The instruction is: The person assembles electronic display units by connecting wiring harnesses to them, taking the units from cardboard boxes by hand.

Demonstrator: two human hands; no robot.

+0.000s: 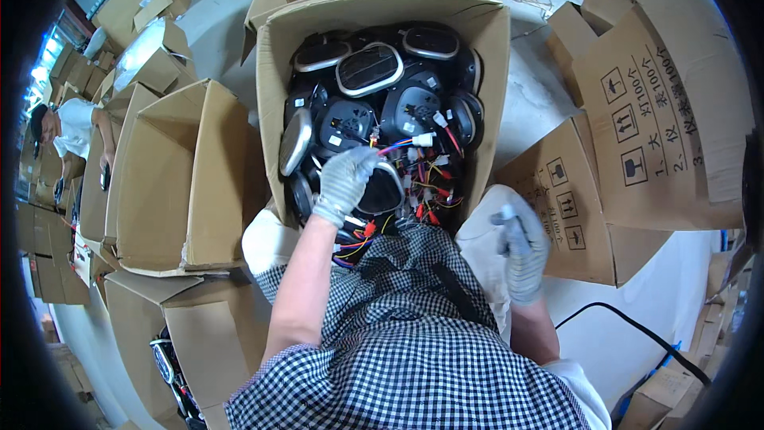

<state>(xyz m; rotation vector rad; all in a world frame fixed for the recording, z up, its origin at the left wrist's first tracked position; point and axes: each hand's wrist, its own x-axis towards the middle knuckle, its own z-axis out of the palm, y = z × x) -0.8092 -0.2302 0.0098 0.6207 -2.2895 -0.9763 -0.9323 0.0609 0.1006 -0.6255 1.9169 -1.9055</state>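
Note:
My left hand (348, 181), in a pale striped work glove, reaches over an open cardboard box (383, 12). Its fingers are closed on a wire bundle (393, 146) of red, blue and other strands, which ends in a white plug connector (423, 140). Packed in the box are several black, rounded units with silver rims (370, 69), likely vehicle instrument panels or lamps. Loose wires with red and white connectors (426, 191) lie at its near right. My right hand (523, 251), gloved too, is beside my right knee with fingers curled together; what they hold, if anything, is unclear.
Open, tall cardboard boxes (159, 183) stand at the left. A large printed carton (589, 199) leans at the right, with a black cable (637, 333) on the floor below. Another person (76, 129) is among boxes at the far left. A lower-left box holds similar units (165, 362).

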